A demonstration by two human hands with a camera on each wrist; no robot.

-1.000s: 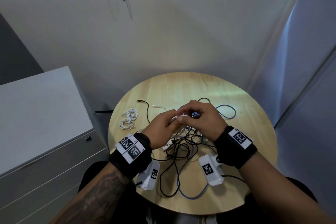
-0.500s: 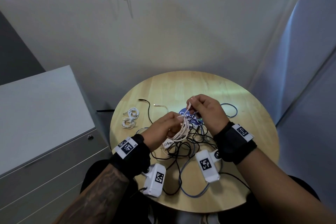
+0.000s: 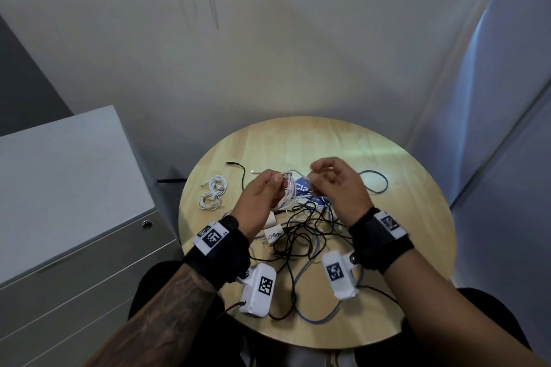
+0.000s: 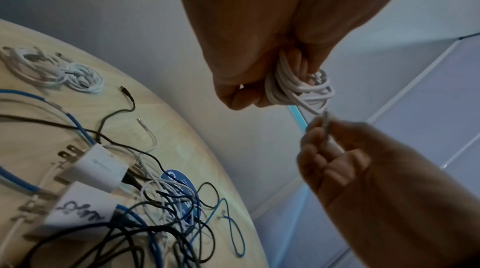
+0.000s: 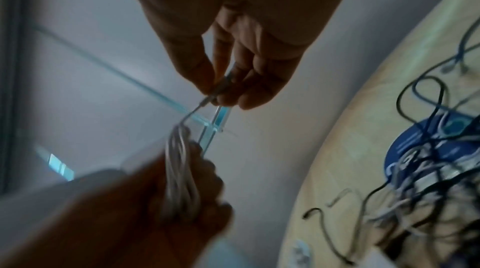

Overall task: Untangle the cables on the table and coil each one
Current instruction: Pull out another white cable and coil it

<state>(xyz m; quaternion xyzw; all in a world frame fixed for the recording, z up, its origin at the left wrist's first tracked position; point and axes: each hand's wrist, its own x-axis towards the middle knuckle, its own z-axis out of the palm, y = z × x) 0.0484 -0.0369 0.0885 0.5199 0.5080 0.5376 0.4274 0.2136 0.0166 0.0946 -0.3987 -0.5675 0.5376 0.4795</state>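
My left hand (image 3: 262,197) is up over the surface (image 3: 417,247). Its fingers (image 4: 241,98) are curled tight round a white coil (image 4: 298,88) of cable. The coil is in the air, not touching the wood.

My right hand (image 3: 337,185) is just beside it. Its fingers (image 5: 249,90) pinch the loose end (image 5: 205,102) of that same white cable. The end runs a short way from the coil to my right hand.

Under my hands lies a tangle (image 3: 307,226) of black, blue and white cables. It sits on top of a blue round sticker (image 4: 182,186). Two white plugs (image 4: 96,168) lie in the mess, side by side, near my left wrist. A blue loop (image 3: 375,182) sticks out to the right of the pile. A black end (image 3: 231,163) lies on the far left side of the pile.

Two white coils (image 3: 213,192), done up, rest on the left side of the surface, apart from the tangle. They touch each other.

A grey cabinet (image 3: 59,188) stands to the left.
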